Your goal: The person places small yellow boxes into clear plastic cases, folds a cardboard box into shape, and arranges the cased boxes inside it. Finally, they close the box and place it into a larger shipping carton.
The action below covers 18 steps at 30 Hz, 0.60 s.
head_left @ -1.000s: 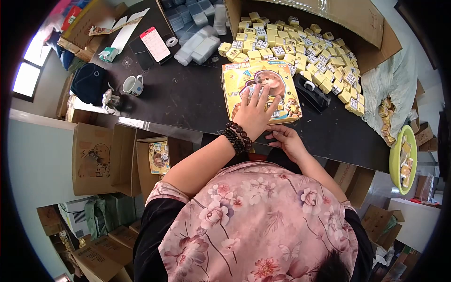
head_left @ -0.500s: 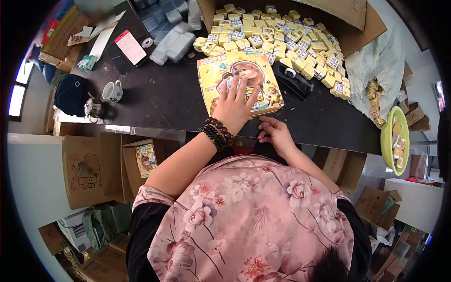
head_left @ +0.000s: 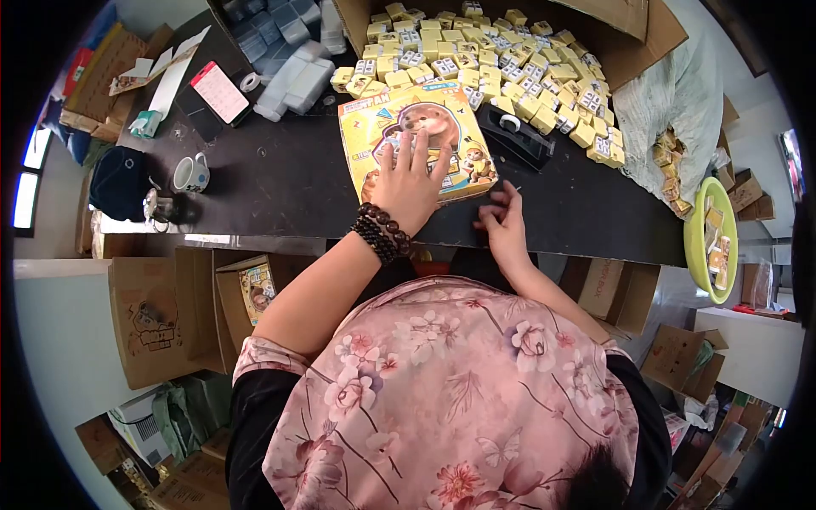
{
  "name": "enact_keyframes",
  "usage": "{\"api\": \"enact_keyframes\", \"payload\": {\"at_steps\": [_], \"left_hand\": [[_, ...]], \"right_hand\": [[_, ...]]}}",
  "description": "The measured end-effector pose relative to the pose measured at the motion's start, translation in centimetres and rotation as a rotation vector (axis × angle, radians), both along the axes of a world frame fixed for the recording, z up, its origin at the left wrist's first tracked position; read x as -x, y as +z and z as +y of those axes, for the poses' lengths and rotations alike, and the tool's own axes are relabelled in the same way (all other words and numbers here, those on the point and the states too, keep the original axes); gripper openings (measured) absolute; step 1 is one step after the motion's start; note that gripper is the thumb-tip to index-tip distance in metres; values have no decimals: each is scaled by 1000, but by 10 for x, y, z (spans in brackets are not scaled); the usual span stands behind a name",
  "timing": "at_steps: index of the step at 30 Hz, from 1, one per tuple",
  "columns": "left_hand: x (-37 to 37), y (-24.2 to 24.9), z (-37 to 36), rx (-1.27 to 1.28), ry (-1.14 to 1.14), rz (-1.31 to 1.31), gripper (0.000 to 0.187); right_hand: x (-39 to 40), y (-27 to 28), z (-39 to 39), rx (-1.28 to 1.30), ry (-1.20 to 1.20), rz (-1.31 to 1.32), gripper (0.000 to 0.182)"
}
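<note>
A yellow printed box (head_left: 357,136) with cartoon animals on its lid lies closed on the dark table (head_left: 289,183). My left hand (head_left: 408,183) rests flat on top of it with the fingers spread. Just off the box's lower right corner, my right hand (head_left: 503,221) is raised near the table edge, fingers curled and apart, with nothing seen in it. Behind the box, many small yellow boxes (head_left: 510,72) spill from a large carton. A black tape dispenser (head_left: 531,144) sits to the right of the printed box.
A phone (head_left: 220,92), a mug (head_left: 192,173), a glass jar (head_left: 159,208) and a dark cap (head_left: 120,183) stand on the left. Clear plastic cases (head_left: 297,81) lie behind. At right is a green basket (head_left: 697,246). Below the table, an open carton (head_left: 197,314) holds another printed box.
The whole view has shifted slightly, moving the table's things left. My right hand's fingers have lifted and spread a little beside the box. My left hand remains on the lid.
</note>
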<state>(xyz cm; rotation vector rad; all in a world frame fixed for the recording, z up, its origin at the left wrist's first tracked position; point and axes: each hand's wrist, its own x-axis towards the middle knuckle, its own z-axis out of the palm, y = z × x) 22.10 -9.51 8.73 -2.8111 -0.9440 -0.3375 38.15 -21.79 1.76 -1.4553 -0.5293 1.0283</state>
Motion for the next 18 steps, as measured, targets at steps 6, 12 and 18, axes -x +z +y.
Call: {"api": "enact_keyframes", "payload": {"at_steps": [6, 12, 18], "left_hand": [[6, 8, 3, 64, -30, 47, 91], [4, -9, 5, -110, 33, -25, 65], [36, 20, 5, 10, -81, -36, 91]], "right_hand": [[-10, 0, 27, -12, 156, -401, 36], [7, -6, 32, -93, 184, -537, 29], [17, 22, 33, -232, 214, -70, 46]]}}
